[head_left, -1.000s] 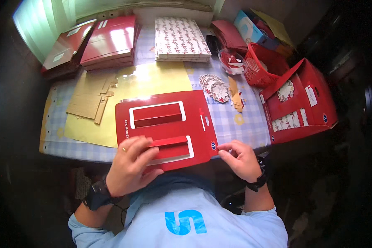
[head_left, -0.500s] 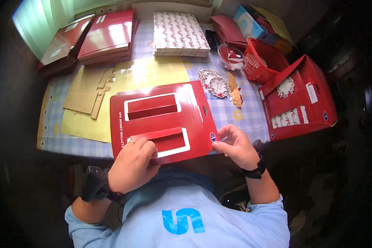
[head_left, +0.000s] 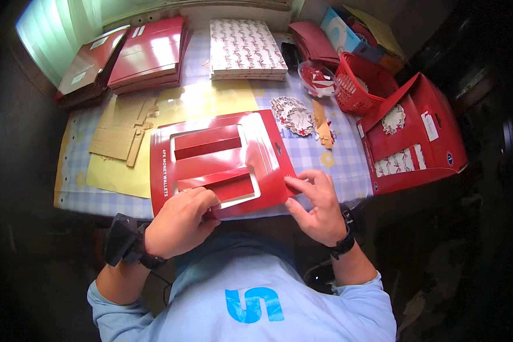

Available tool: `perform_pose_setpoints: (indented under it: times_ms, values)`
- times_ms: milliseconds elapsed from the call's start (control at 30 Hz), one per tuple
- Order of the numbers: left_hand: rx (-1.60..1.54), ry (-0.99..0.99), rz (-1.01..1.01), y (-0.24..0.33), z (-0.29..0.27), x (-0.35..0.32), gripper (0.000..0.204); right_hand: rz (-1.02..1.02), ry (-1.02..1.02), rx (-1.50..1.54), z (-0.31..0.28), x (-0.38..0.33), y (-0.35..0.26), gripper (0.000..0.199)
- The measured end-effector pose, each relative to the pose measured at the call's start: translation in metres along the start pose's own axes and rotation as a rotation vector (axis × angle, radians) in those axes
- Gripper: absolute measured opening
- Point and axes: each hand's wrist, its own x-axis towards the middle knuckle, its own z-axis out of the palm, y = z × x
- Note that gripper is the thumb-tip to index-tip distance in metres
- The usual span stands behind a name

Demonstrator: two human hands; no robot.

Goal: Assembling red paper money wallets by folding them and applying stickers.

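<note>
A red glossy card wallet pack (head_left: pixel 202 166) with two white-edged window cutouts lies tilted at the table's near edge. Red flaps stand up inside both windows. My left hand (head_left: pixel 182 222) is closed at the pack's lower left, its fingers bent over the near edge beside the lower window; the fingertips are partly hidden. At the lower right corner, my right hand (head_left: pixel 319 210) has its fingers on the card and its thumb just below, with the corner between them.
Red card stacks (head_left: pixel 148 54) stand at the back left, beside a patterned stack (head_left: pixel 246 48). Brown cardboard pieces (head_left: pixel 113 134) lie left on yellow paper (head_left: pixel 119 178). Rightward are round wreath cutouts (head_left: pixel 293 115), a plastic bowl (head_left: pixel 318 78), a red basket (head_left: pixel 362 85) and another red pack (head_left: pixel 407 142).
The pack's right side has shifted slightly and its corner is now covered by my right fingers, which moved further onto the card. My left hand stays at the lower window.
</note>
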Motion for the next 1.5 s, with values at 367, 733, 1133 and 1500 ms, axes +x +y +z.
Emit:
perform_pose_setpoints:
  times_ms: [367, 733, 1133, 1500]
  values:
    - [-0.001, -0.071, -0.009, 0.006, -0.005, 0.013, 0.018, -0.057, -0.048, 0.256, 0.004, 0.016, 0.005, 0.027]
    - [0.146, -0.298, -0.110, 0.006, -0.005, 0.033, 0.025, -0.026, 0.024, 0.330, 0.025, -0.001, 0.022, 0.021]
    - [0.232, -0.409, -0.127, 0.006, -0.005, 0.045, 0.016, -0.086, 0.328, -0.172, 0.021, -0.006, -0.006, 0.052]
    - [0.381, -0.331, -0.139, 0.016, 0.006, 0.040, 0.011, -0.651, -0.476, -0.330, 0.027, 0.061, -0.026, 0.015]
